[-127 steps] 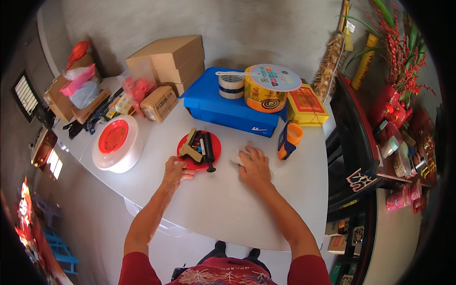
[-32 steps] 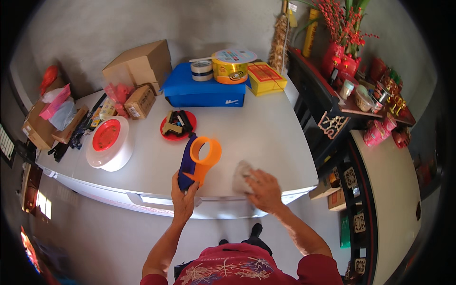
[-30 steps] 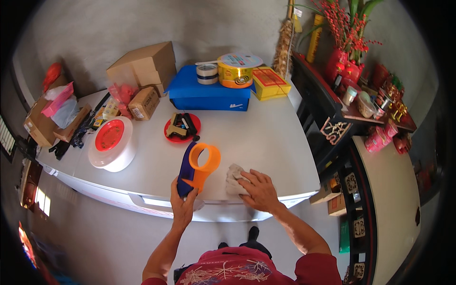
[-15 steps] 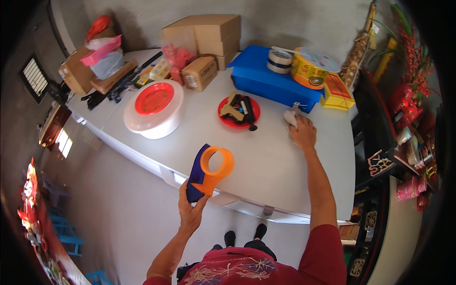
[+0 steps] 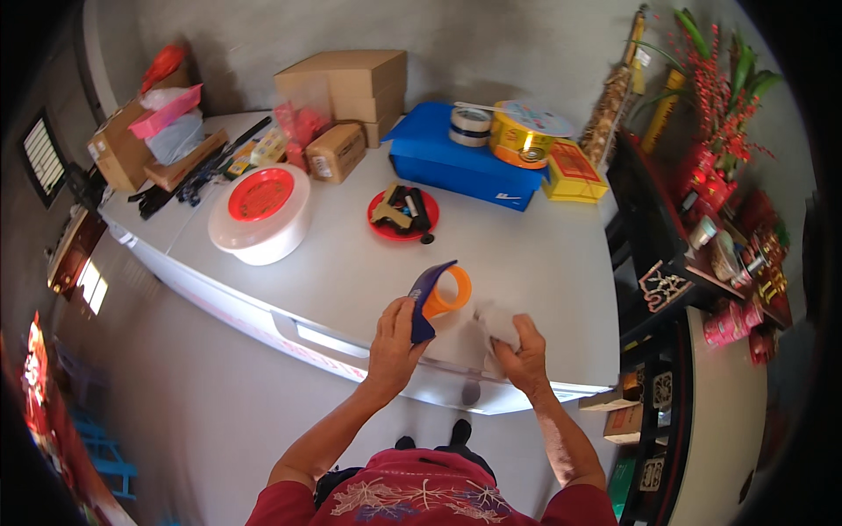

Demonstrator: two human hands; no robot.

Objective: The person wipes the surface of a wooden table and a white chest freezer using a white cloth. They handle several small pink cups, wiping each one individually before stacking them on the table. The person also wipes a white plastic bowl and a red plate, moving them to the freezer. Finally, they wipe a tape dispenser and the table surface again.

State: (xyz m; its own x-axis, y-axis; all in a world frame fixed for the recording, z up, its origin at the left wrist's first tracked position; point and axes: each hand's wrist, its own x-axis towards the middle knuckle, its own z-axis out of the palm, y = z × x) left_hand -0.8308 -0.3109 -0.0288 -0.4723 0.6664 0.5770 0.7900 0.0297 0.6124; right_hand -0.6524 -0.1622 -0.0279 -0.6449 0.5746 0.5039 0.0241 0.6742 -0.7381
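In my left hand (image 5: pixel 393 349), over the table's front edge, is an object with an orange ring (image 5: pixel 436 303) and a dark purple curved panel (image 5: pixel 424 291); its exact kind is unclear. The fingers are closed around the purple side. To its right, my right hand (image 5: pixel 526 358) pinches a crumpled whitish cloth or tissue (image 5: pixel 500 325), blurred by motion. A small gap separates the cloth from the orange ring. Farther back on the table, a red plate (image 5: pixel 433 203) carries a tan piece (image 5: pixel 388 213) and black parts; neither hand touches it.
Behind the plate is a blue box (image 5: pixel 456 164) bearing a tape roll (image 5: pixel 470 128) and a yellow tub (image 5: pixel 517 143). A white lidded container (image 5: pixel 274 244) stands at left, cardboard boxes (image 5: pixel 351 79) at the back. Dark shelving (image 5: pixel 645 386) borders the table's right.
My right hand has come back from beside the blue box with the cloth, toward my left hand. The orange and purple object has moved right and turned. The view has shifted slightly.
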